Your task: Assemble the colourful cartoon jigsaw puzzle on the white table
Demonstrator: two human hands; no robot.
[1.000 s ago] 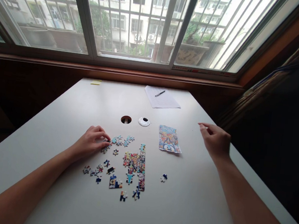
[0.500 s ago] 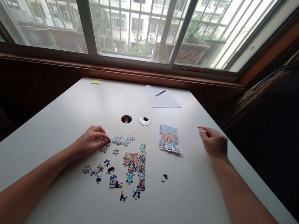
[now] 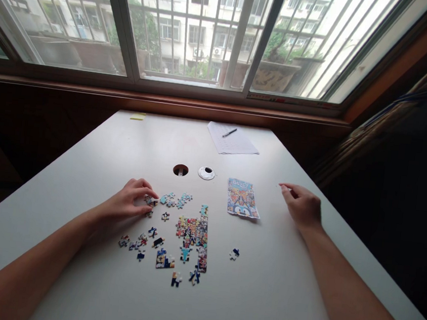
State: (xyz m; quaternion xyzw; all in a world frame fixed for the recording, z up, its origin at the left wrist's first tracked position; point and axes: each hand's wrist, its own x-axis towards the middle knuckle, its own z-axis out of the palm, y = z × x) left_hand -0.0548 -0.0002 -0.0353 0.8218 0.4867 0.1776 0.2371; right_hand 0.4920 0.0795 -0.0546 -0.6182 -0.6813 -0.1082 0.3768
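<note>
Your left hand: thumb and forefinger parted, at a cluster of loose puzzle pieces. Your right hand: fingertips together, contents indiscernible, right of one picture sheet. Partly joined puzzle: on the white table, between your hands. Single piece: right of puzzle.

the person's left hand and right hand are bare, with slim fingers and narrow wrists, and the left forearm and right forearm are uncovered too, widening smoothly toward the view's lower corners.
</note>
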